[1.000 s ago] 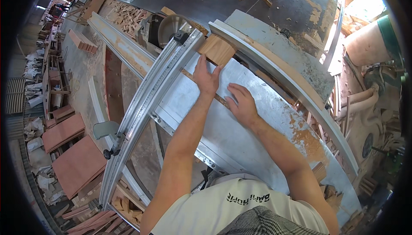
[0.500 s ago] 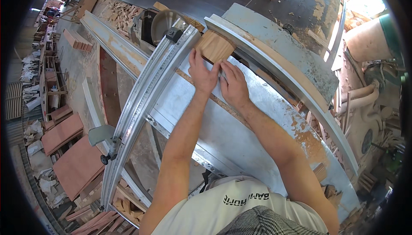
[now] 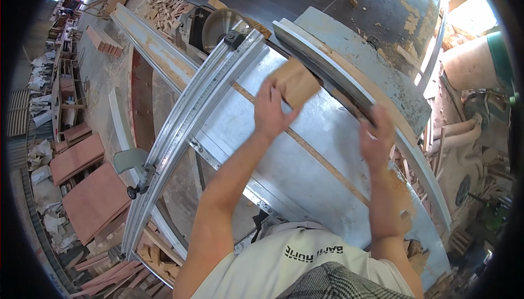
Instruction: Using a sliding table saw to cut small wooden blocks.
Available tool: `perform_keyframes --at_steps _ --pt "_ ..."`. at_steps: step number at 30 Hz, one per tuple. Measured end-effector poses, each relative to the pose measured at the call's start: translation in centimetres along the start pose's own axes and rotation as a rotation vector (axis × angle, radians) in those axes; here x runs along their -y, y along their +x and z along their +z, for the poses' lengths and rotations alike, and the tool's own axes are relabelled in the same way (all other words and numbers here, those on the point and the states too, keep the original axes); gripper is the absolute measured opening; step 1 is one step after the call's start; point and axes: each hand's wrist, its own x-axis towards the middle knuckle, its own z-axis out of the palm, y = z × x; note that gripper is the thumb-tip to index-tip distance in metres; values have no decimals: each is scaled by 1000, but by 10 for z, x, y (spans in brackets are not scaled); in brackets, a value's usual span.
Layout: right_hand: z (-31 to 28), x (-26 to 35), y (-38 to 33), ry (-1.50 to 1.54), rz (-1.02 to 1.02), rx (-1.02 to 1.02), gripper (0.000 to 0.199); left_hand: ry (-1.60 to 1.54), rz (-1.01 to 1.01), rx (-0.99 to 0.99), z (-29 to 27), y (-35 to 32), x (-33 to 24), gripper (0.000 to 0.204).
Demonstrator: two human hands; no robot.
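A small, flat, roughly square block of pale brown wood sits tilted on the grey metal saw table, gripped at its near left edge. It lies toward the far side, right of the circular blade, just before the long fence.

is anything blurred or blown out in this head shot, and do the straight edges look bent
Head view: the right hand is smeared by motion blur; the left hand on the wooden block is sharper. The top right corner is blown out by daylight. The metal rail bows under fisheye distortion.
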Motion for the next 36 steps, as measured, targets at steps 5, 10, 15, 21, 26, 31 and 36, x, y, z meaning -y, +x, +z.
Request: perform_keyframes --at_steps 5,10,15,21,26,31,36 --pt "-109 -72 -3 -411 202 455 61 -121 9 108 -20 -58 -23 74" --pt "-130 -100 1 -251 306 493 48 -176 -162 46 -18 -39 -4 76" --pt "-124 -115 -7 -28 595 532 23 61 -117 117 -5 -5 11 59" --pt "-120 -107 39 -56 305 309 20 -101 -89 85 -8 -9 13 40" --pt "-77 -61 184 90 98 449 24 -90 -95 75 -7 -9 13 35" --pt "-8 -11 284 191 -55 663 20 -81 -101 78 -10 -9 15 33" --pt "19 16 316 82 -71 766 22 -90 -111 67 -8 -9 16 32"
